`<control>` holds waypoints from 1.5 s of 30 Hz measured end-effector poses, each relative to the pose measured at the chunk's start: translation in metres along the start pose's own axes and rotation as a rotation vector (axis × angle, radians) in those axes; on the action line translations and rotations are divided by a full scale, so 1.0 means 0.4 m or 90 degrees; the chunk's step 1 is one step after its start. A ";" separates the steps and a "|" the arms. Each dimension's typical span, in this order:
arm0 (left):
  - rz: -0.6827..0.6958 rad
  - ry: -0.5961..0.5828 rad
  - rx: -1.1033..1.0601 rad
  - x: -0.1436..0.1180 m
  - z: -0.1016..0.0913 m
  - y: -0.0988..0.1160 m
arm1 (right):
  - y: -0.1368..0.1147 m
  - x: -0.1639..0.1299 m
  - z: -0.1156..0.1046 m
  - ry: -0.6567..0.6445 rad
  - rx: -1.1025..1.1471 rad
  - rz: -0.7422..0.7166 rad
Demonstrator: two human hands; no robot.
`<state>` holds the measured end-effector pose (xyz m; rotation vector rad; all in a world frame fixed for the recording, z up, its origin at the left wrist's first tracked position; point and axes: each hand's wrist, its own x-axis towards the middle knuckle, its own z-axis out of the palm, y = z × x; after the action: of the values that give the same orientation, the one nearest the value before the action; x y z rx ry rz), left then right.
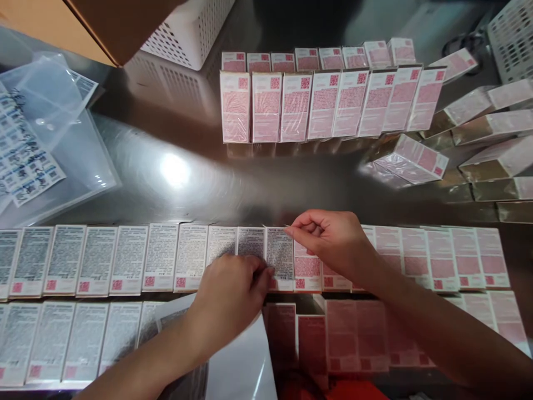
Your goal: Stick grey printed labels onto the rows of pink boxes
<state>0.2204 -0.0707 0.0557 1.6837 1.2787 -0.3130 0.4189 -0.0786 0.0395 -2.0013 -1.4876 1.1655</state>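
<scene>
Small cartons stand side by side in a long row across the metal table. My right hand [333,236] is closed in a pinch at the upper right corner of a black-printed label [278,250] on one carton. My left hand [233,286] is curled over the row, thumb and forefinger together at that label's lower left. Whatever those fingers hold is hidden. Cartons to the left bear similar labels, such as this labelled carton [164,258]. To the right, pink-printed cartons [307,269] show. A white sheet [244,364] lies under my left wrist.
A second row of cartons [85,339] runs along the front. Further back stands a group of pink-printed cartons [266,108], with one tilted carton [416,161] nearby. Plastic sleeves [91,161] and printed sheets [29,150] lie left, below a cardboard box [54,25] and a white basket [187,33].
</scene>
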 end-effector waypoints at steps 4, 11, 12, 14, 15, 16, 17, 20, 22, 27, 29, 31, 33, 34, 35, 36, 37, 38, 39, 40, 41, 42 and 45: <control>-0.004 -0.003 0.015 -0.001 -0.001 0.001 | -0.003 0.000 0.000 0.004 -0.009 -0.005; -0.005 -0.009 0.019 0.002 -0.002 0.003 | -0.001 0.002 0.000 0.007 -0.021 -0.016; -0.006 -0.009 0.020 0.003 -0.002 0.003 | -0.001 0.002 0.000 0.008 -0.024 -0.018; -0.006 -0.006 0.013 0.003 -0.003 0.003 | -0.002 0.002 0.000 0.010 -0.027 -0.019; -0.006 -0.004 0.006 0.003 -0.003 0.002 | -0.002 0.001 0.000 0.009 -0.028 -0.020; -0.007 -0.001 -0.002 0.003 -0.003 0.002 | -0.002 0.001 0.000 0.008 -0.028 -0.020; -0.007 0.002 -0.008 0.004 -0.003 0.001 | -0.003 0.001 -0.001 0.008 -0.029 -0.021; -0.011 -0.002 0.002 0.005 -0.002 0.001 | -0.002 0.001 0.000 0.012 -0.028 -0.025; -0.012 -0.010 0.019 0.006 -0.001 0.001 | -0.001 0.001 0.002 0.018 -0.029 -0.030; -0.018 -0.006 0.024 0.008 0.002 0.003 | 0.005 -0.001 0.008 0.029 -0.030 -0.037; -0.022 -0.005 0.026 0.008 0.001 0.003 | 0.007 -0.002 0.008 0.033 -0.020 -0.038; -0.024 -0.007 0.025 0.008 0.001 0.003 | 0.011 -0.002 0.007 0.048 0.004 -0.037; -0.026 -0.013 0.026 0.008 0.000 0.003 | 0.016 -0.003 0.006 0.066 0.027 -0.043; -0.028 -0.017 0.030 0.007 -0.001 0.002 | 0.019 -0.003 0.006 0.071 0.033 -0.050; -0.030 -0.021 0.035 0.007 -0.001 0.001 | 0.022 -0.004 0.006 0.073 0.033 -0.060; -0.031 -0.023 0.040 0.007 -0.001 0.001 | 0.025 -0.004 0.007 0.073 0.028 -0.072; -0.031 -0.026 0.042 0.006 0.000 0.000 | 0.028 -0.005 0.009 0.071 0.022 -0.085; -0.031 -0.027 0.044 0.006 0.000 0.000 | 0.030 -0.006 0.010 0.071 0.016 -0.097; -0.031 -0.028 0.044 0.007 0.001 0.000 | 0.031 -0.006 0.011 0.074 0.012 -0.108; -0.031 -0.028 0.046 0.007 0.001 0.001 | 0.032 -0.006 0.012 0.075 0.009 -0.116; -0.031 -0.026 0.050 0.007 0.002 0.002 | 0.031 -0.005 0.012 0.075 0.007 -0.120; -0.031 -0.021 0.056 0.007 0.002 0.004 | 0.031 -0.005 0.012 0.075 0.006 -0.122; -0.041 0.003 0.068 0.007 0.002 0.010 | 0.027 -0.003 0.006 0.072 0.003 -0.127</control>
<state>0.2252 -0.0697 0.0553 1.7354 1.3416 -0.4230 0.4232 -0.0839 0.0307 -1.8331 -1.5830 0.9588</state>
